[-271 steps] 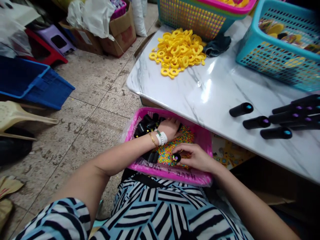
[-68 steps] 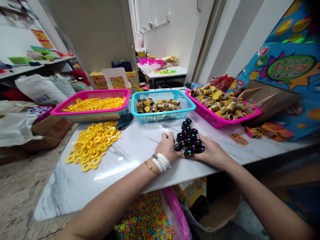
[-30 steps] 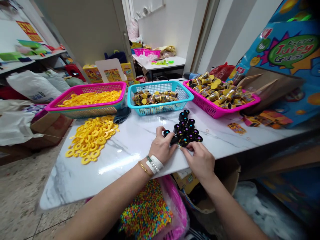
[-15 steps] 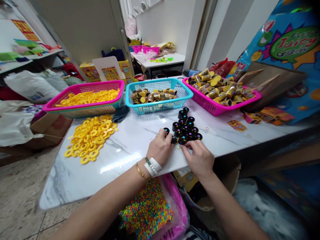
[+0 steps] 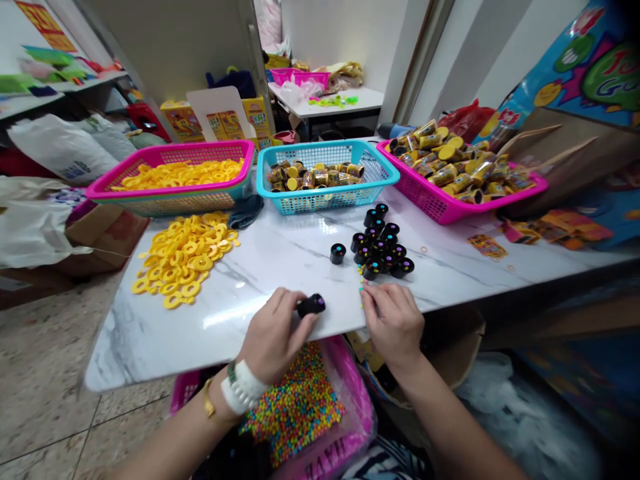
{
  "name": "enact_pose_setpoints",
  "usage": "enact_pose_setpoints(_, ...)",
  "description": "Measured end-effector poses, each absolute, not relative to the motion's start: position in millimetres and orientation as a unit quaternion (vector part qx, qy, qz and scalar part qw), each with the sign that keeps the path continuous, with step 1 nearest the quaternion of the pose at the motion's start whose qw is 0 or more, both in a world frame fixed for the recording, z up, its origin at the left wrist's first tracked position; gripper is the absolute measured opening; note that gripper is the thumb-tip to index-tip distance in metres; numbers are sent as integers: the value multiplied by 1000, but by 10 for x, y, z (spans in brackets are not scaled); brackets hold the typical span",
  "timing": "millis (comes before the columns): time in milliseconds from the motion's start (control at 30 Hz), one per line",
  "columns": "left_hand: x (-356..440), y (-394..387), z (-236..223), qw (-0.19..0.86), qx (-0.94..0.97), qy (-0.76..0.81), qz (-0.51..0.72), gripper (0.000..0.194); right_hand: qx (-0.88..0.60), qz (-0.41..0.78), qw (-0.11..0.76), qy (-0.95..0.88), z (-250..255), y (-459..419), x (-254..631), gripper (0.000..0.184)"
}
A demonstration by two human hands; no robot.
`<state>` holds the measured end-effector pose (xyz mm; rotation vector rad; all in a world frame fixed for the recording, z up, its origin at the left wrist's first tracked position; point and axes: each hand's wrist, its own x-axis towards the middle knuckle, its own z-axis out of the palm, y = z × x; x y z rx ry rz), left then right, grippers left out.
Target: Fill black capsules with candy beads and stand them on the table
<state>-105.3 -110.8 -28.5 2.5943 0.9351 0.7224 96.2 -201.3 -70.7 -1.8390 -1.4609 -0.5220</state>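
My left hand (image 5: 274, 337) is closed round a small black tube (image 5: 311, 305) with a purple end, held on its side over the front edge of the white marble table (image 5: 280, 260). My right hand (image 5: 393, 320) pinches at tiny coloured beads (image 5: 362, 287) on the table just in front of a cluster of upright black tubes (image 5: 381, 250). One black tube (image 5: 338, 253) stands alone to the left of the cluster. Below the table edge, on my lap, sits a pink tray of coloured candy beads (image 5: 300, 407).
A pile of yellow rings (image 5: 185, 260) lies at the table's left. Behind stand a pink basket of yellow rings (image 5: 175, 180), a blue basket (image 5: 327, 173) and a pink basket (image 5: 460, 180) of labelled tubes. Boxes and bags crowd the floor at left.
My left hand has pulled back from the cluster to the table's front edge with one black tube. One tube now stands apart from the cluster. My right hand drew slightly back.
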Motion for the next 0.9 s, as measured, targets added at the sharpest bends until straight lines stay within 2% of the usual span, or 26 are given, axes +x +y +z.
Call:
enact_pose_setpoints(133,-1467,-1413,-295,149,899,307,273,24,-695,-156,373,-595,-667,-1947,841,16)
enact_pose_setpoints(400,-1879,-1761,-599,31,904,334,266,32,-672,-36,380,-635,-588,-1695,626,18)
enact_pose_setpoints(500,-1897,-1837,-671,24,898,352,262,30,-663,-7,373,-648,-578,-1622,599,19)
enact_pose_setpoints(567,-1858,-1926,-696,69,892,366,254,28,-651,34,386,-653,-556,-1593,612,16)
enact_pose_setpoints(700,-1623,-2174,-864,251,871,373,199,23,-619,108,418,-656,-492,-1558,678,12)
enact_pose_setpoints(800,-1331,-2379,-1150,347,864,360,60,24,-603,139,416,-666,-466,-1539,702,11)
enact_pose_setpoints(900,-1007,-2563,-1422,364,891,265,-62,32,-597,148,411,-672,-470,-1534,685,12)
